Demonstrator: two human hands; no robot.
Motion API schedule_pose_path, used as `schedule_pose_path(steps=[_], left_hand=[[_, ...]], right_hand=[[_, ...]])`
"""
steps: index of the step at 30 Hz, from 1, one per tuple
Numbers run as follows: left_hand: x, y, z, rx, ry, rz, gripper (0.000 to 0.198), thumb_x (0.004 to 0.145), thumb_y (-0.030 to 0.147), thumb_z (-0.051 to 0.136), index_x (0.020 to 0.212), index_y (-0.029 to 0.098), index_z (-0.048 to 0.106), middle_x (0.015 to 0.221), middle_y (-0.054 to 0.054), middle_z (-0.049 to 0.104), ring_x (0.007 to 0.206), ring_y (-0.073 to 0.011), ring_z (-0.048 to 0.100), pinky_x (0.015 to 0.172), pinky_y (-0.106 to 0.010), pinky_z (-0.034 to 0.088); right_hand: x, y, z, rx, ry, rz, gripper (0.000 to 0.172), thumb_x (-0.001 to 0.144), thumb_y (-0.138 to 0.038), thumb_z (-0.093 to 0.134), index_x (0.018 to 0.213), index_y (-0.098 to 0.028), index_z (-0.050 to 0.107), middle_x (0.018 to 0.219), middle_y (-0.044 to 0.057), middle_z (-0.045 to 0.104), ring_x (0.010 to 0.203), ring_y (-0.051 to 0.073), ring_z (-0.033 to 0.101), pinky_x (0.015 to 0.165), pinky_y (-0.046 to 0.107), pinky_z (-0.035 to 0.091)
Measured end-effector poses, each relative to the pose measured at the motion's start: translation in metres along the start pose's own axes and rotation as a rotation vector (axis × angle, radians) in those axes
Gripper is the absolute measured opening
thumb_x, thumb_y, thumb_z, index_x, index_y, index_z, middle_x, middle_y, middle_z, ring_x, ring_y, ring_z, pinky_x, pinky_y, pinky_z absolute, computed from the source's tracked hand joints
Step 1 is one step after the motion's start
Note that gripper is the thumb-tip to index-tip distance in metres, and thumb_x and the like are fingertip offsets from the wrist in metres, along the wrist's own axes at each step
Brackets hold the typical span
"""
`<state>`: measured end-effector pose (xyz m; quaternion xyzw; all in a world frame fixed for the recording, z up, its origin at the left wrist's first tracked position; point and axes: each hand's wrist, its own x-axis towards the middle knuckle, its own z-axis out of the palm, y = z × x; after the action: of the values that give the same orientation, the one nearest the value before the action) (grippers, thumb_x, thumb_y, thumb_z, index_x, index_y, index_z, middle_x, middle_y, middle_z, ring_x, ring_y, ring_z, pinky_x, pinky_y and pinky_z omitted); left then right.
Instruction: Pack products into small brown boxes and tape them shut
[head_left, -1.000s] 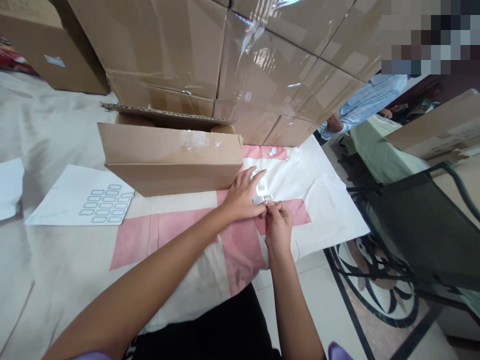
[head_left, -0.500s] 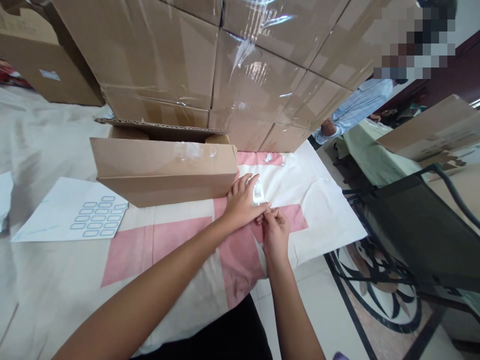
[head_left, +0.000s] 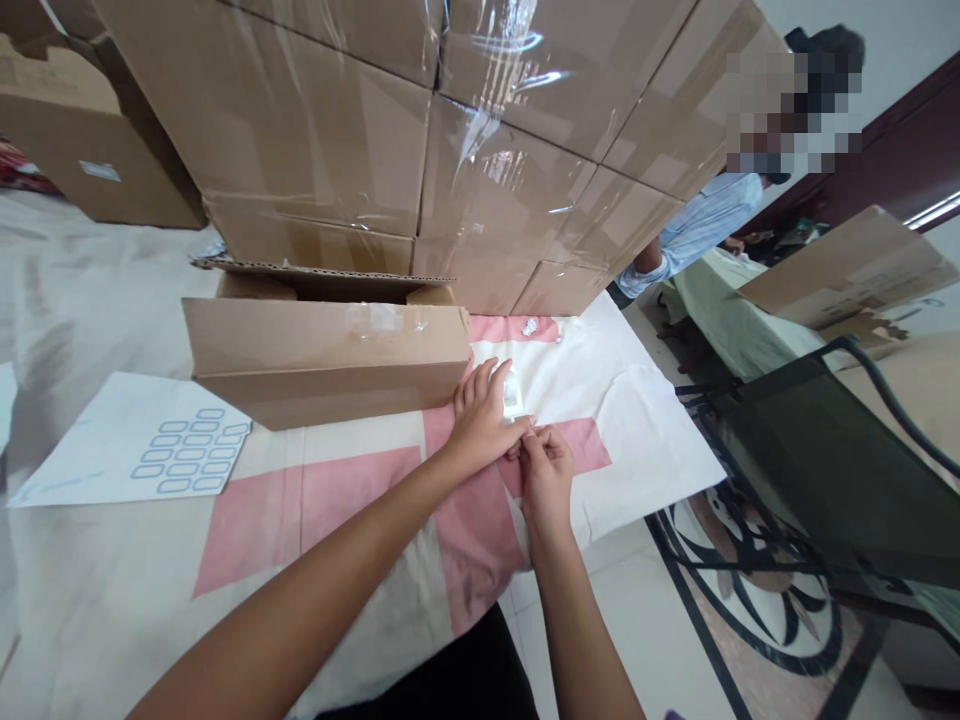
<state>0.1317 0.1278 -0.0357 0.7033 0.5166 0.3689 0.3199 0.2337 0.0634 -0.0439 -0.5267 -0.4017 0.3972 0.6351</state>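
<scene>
My left hand (head_left: 480, 420) reaches across the cloth beside the front right corner of an open cardboard box (head_left: 337, 395). Its fingers and thumb curve round a small white item (head_left: 512, 398) that looks like a roll of tape, though the hand covers part of it. Right against the left thumb, my right hand (head_left: 549, 470) is closed in a pinch. What its fingertips hold is too small to make out. The box lies on the cloth with its long flap raised; its inside is mostly out of sight.
A wall of taped cartons (head_left: 510, 190) stands behind the box. On the left lies a white sheet with blue-outlined labels (head_left: 191, 450). Crumpled white scraps (head_left: 529, 327) rest near the cartons. A dark chair (head_left: 847, 460) stands at right, and a person in a blue shirt (head_left: 697, 235) is beyond.
The view has shifted slightly, so the scene sits a little lower and further left. Both hands keep nearly the same pose round the white item.
</scene>
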Motion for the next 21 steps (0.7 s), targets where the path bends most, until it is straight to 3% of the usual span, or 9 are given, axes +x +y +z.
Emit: schedule_pose_path(steps=[21], left_hand=[[0.0008,-0.0002,-0.0059,-0.006,-0.081,-0.025,0.082,0.078,0.036,0.07,0.151,0.026,0.032,0.165,-0.012,0.025,0.153,-0.0324,0.02,0.123,-0.055,0.017]], right_hand=[[0.0002,0.0024,-0.0017,0.005,0.02,0.003,0.035,0.087,-0.033,0.07,0.06,-0.021,0.051,0.059,-0.002,0.062,0.061,0.014,0.056,0.067,0.028,0.045]])
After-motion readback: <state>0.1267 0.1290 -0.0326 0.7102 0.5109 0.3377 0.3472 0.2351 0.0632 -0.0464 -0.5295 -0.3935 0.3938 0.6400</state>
